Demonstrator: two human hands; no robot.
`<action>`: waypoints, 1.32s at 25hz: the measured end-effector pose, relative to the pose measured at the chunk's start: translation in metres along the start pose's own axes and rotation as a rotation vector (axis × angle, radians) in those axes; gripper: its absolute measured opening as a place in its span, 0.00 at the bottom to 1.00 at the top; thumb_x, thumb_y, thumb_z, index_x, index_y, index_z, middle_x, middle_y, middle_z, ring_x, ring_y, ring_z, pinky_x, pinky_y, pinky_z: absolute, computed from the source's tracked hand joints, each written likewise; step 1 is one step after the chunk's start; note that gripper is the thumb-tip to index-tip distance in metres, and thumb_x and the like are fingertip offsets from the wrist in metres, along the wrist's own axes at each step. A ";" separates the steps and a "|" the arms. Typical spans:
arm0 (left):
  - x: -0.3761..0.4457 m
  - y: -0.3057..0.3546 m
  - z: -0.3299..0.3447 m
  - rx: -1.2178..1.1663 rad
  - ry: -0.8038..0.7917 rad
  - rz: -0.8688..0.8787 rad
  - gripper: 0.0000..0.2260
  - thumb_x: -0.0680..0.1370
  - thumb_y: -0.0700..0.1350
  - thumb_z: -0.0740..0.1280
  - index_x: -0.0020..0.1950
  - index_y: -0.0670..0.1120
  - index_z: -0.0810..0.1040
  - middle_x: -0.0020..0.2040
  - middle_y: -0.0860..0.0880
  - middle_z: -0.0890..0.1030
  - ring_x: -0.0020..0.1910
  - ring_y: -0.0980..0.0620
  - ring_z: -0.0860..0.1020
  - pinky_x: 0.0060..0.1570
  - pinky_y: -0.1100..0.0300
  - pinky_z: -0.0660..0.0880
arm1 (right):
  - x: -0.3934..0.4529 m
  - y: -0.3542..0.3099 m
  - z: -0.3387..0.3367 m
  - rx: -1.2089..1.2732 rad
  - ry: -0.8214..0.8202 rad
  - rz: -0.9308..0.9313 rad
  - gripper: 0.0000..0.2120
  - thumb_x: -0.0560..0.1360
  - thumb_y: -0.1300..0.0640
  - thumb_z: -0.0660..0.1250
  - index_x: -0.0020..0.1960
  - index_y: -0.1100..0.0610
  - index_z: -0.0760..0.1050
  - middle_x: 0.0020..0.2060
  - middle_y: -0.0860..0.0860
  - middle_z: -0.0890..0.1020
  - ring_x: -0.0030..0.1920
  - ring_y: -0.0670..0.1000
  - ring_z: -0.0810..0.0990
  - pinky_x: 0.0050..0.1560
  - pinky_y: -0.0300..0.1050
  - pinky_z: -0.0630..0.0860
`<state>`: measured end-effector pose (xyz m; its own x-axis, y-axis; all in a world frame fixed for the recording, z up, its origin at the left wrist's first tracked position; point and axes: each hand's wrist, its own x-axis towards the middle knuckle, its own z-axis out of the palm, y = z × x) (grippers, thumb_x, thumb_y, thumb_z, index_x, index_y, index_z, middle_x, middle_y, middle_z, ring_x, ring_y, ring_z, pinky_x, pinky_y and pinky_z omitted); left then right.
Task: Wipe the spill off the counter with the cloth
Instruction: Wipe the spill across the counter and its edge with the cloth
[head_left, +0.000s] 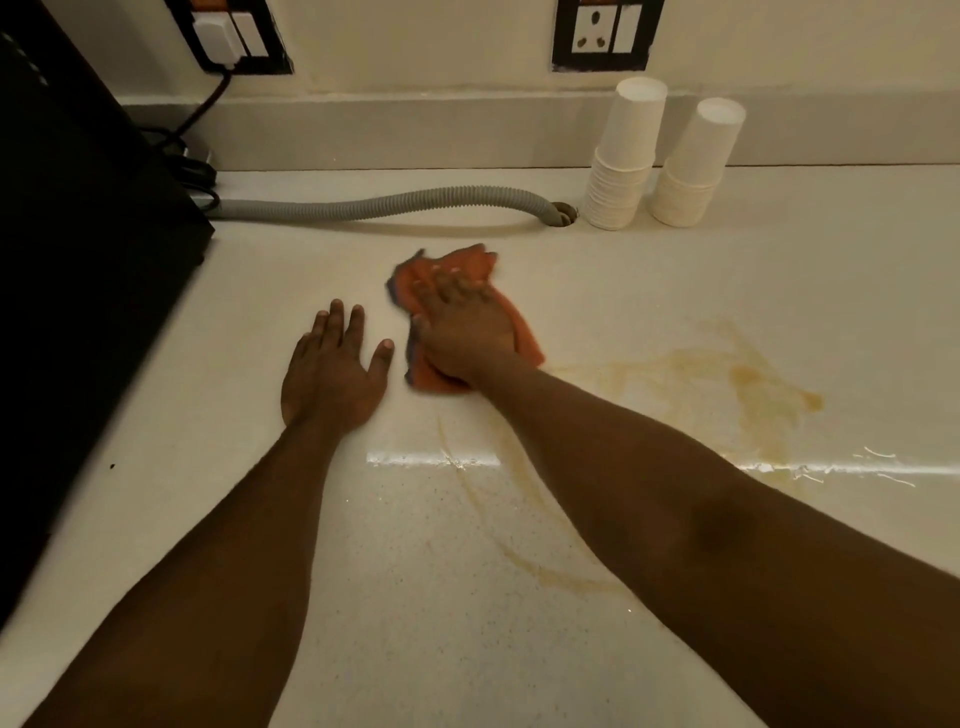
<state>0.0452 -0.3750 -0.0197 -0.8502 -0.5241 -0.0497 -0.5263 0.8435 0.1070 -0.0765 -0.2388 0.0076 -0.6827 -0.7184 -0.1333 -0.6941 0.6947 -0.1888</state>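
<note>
An orange cloth (470, 262) lies bunched on the pale counter (395, 597), a little beyond the middle. My right hand (462, 332) presses down on it, fingers spread over the fabric. A yellow-brown spill (748, 384) smears the counter to the right of the cloth, and thin streaks of it (524, 551) curve toward me under my right forearm. My left hand (332, 374) rests flat on the counter just left of the cloth, fingers apart, holding nothing.
A black appliance (78, 260) fills the left side. A grey ribbed hose (384, 205) runs from it along the back to a hole in the counter. Two stacks of white paper cups (623, 156) stand at the back right. Wall sockets (602, 31) sit above.
</note>
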 end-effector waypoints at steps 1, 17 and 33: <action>0.000 0.000 -0.001 0.000 -0.010 -0.004 0.32 0.79 0.65 0.42 0.79 0.51 0.44 0.80 0.48 0.45 0.79 0.49 0.46 0.76 0.52 0.46 | -0.001 -0.001 0.000 -0.026 -0.036 -0.071 0.29 0.83 0.43 0.46 0.81 0.50 0.46 0.81 0.53 0.50 0.81 0.56 0.49 0.79 0.58 0.48; 0.005 -0.006 0.005 0.006 0.000 0.026 0.36 0.76 0.69 0.37 0.79 0.50 0.46 0.80 0.47 0.46 0.79 0.48 0.47 0.76 0.52 0.46 | -0.182 0.321 -0.049 0.018 0.260 0.729 0.23 0.82 0.58 0.51 0.77 0.60 0.61 0.75 0.64 0.66 0.73 0.68 0.64 0.74 0.65 0.60; 0.000 0.003 0.000 -0.054 0.023 0.003 0.28 0.81 0.58 0.42 0.79 0.48 0.48 0.80 0.47 0.48 0.79 0.49 0.48 0.77 0.52 0.47 | -0.041 0.009 -0.002 0.005 -0.014 0.061 0.28 0.83 0.45 0.45 0.81 0.51 0.46 0.81 0.52 0.50 0.81 0.55 0.49 0.79 0.57 0.48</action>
<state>0.0436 -0.3724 -0.0192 -0.8509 -0.5246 -0.0264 -0.5216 0.8380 0.1603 -0.0552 -0.2034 0.0131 -0.7205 -0.6752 -0.1578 -0.6501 0.7370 -0.1850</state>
